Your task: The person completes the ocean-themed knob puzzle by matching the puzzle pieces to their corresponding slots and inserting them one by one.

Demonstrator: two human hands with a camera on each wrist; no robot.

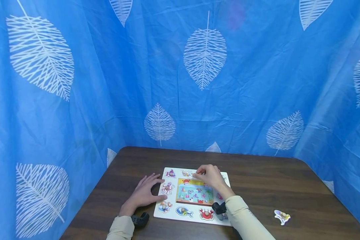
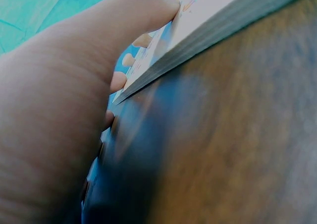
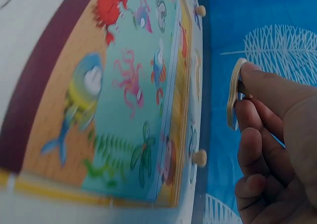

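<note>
A white wooden peg-puzzle board (image 1: 171, 216) with sea-animal pieces around a central picture lies on the table. My left hand (image 1: 144, 191) is spread at its left side, with the thumb (image 2: 148, 11) on the board's edge and the fingers reaching along that side. Over the board's far edge, my right hand (image 1: 210, 176) pinches a puzzle piece (image 3: 232, 97) by its knob. That piece is held edge-on in the right wrist view, so its picture is hidden. Near it on the board are a seated piece's knob (image 3: 199, 158) and outlined recesses.
A loose puzzle piece (image 1: 282, 217), purple and yellow with a knob, lies on the table to the right. Crab (image 1: 206, 214) and fish (image 1: 184, 211) pieces sit along the board's near side. Blue leaf-patterned curtains (image 1: 237, 100) surround the dark wooden table (image 1: 258, 186).
</note>
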